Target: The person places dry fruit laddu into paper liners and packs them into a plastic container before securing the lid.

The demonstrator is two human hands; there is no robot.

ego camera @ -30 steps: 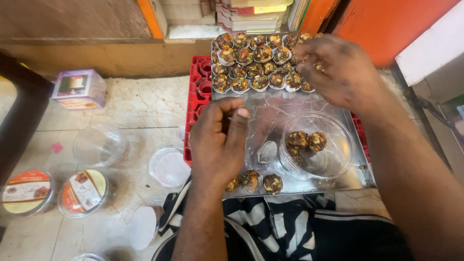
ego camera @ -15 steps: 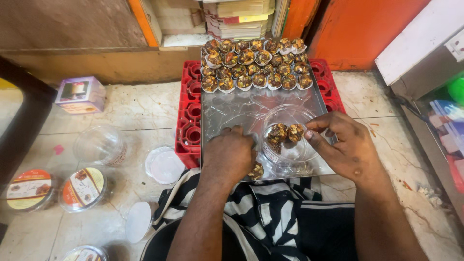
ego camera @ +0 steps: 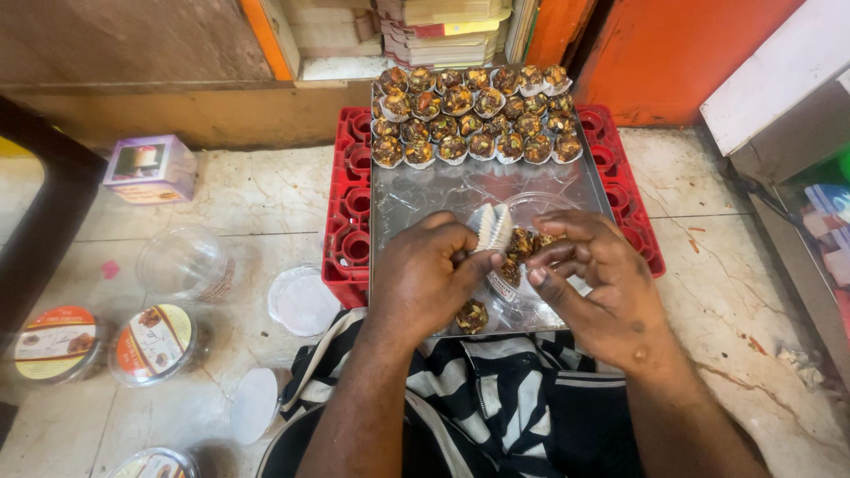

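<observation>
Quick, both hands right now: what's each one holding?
Left hand: pinched shut on a white paper cup.
Right hand: fingers curled at a brown sweet; grip cannot be told.

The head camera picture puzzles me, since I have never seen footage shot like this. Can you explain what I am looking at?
The camera sits on a person's head and looks down, so the two arms reaching in from the bottom are their own. The left hand pinches a white pleated paper cup. The right hand is beside it, fingers curled over brown sweets in a clear round container. Both work over a shiny metal tray resting on a red plastic crate. At the tray's far end stand rows of sweets in paper cups; one loose sweet lies at the near edge. On the floor to the left are clear tubs, lids and a small box.
</observation>
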